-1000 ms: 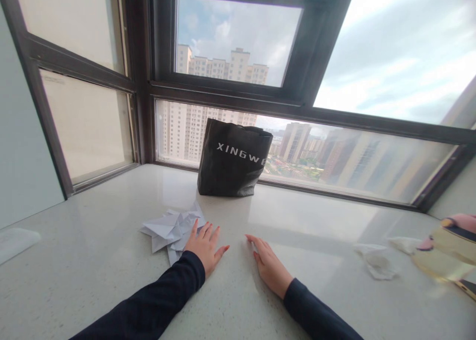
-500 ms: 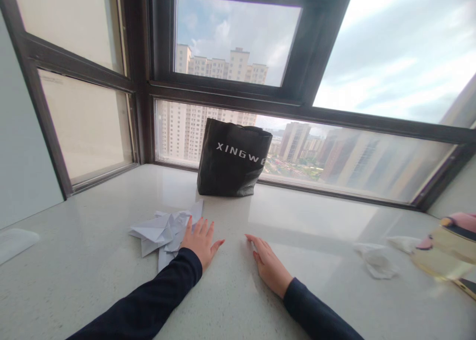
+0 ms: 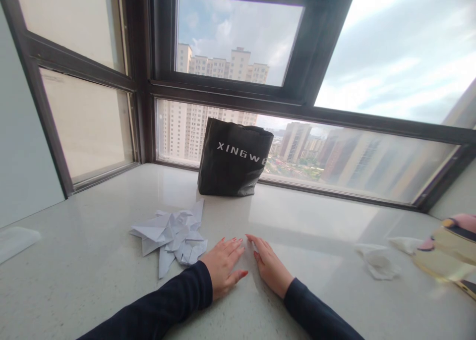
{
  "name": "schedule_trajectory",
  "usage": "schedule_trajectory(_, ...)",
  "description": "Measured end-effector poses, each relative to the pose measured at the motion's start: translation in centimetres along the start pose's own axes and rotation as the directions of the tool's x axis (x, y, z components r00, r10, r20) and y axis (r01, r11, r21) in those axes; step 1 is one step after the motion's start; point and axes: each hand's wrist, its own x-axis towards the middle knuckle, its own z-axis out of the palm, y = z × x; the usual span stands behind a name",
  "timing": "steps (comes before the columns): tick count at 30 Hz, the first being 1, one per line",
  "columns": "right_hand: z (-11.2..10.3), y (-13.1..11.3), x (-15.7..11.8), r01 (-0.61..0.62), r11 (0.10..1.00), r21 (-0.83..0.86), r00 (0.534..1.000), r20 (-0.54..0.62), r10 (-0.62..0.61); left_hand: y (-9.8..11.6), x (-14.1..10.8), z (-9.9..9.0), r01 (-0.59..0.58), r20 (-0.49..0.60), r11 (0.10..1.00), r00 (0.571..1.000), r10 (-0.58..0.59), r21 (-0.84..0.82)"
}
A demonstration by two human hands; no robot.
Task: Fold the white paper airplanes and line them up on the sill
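My left hand [image 3: 224, 266] lies palm down over the pale speckled sill [image 3: 230, 320], fingers stretched out and holding nothing. Just left of it is a heap of folded white paper pieces [image 3: 174, 236], several of them overlapping. My right hand [image 3: 272, 269] rests on its side edge on the sill, fingers extended, thumb a little apart, with nothing in it. A small gap separates the fingertips of the two hands. Beyond them, a black bag [image 3: 234, 161] with white lettering stands upright against the window.
Crumpled white tissues [image 3: 379, 263] lie on the right side of the sill, beside a yellow and pink object [image 3: 449, 246] cut by the frame edge. A flat white item [image 3: 17, 243] lies far left. Dark window frames [image 3: 230, 94] border the sill's back.
My left hand has moved right, off the folded paper heap and close to my right hand, uncovering more of the paper. The right hand has stayed in place.
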Motion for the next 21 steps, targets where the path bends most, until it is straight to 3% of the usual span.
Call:
schedule_trajectory(7, 0.2, 0.0, 0.0, 0.005, 1.0, -0.012, 1.0, -0.01, -0.005, 0.9, -0.4, -0.3, 0.014, 0.111, 0.999, 0.994, -0.009, -0.044)
schedule_trajectory(16, 0.1, 0.1, 0.7, -0.024, 1.0, 0.007, 1.0, -0.016, 0.024, 1.0, -0.4, -0.1, 0.031, 0.061, 0.998, 0.998, -0.028, -0.054)
schedule_trajectory(21, 0.9, -2.8, 4.3, -0.044, 0.996, 0.072, 0.995, 0.097, 0.037, 0.8, -0.2, 0.5, 0.028, 0.004, 0.999, 1.0, -0.028, -0.037)
